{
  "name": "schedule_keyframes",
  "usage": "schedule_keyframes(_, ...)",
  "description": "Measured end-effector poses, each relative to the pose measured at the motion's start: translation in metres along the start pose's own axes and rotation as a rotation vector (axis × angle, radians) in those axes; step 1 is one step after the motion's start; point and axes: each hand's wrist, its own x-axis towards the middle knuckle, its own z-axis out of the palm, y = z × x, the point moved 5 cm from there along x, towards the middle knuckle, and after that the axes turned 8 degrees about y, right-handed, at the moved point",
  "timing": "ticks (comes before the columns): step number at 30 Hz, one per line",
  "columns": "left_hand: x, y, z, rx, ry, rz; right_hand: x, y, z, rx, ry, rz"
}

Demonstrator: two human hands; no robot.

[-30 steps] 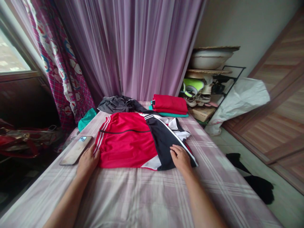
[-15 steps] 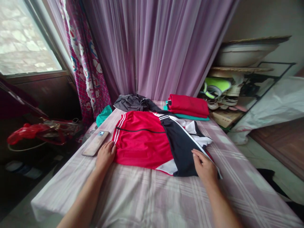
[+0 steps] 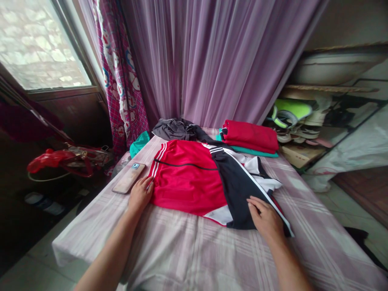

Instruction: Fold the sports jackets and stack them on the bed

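Observation:
A red, black and white zip jacket (image 3: 188, 182) lies on its side across the bed-like surface, its striped hem to the left. One black sleeve (image 3: 239, 190) with a white edge is laid down over its right part. At the hem, my left hand (image 3: 141, 195) rests with fingers stretched onto the red cloth's edge. My right hand (image 3: 267, 217) lies on the lower part of the black sleeve, fingers extended and loosely together. Just left of the hem is a phone (image 3: 129, 180), face down.
Folded red and teal clothes (image 3: 250, 137) are stacked at the back right. A crumpled dark garment (image 3: 174, 130) sits behind the jacket, near a purple curtain (image 3: 206, 60). To the right stands a rack with shoes (image 3: 306, 131). Checked cloth (image 3: 194, 258) covers the surface.
The view has turned slightly left, so everything appears further right. Both hands remain on the jacket, with hardly any shift against it.

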Motion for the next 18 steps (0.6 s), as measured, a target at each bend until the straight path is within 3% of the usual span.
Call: schedule_keyframes(18,-0.0012,0.0045,0.0000,0.131,0.006,0.026,0.0003,-0.0009,-0.0011,0.007,-0.030,0.035)
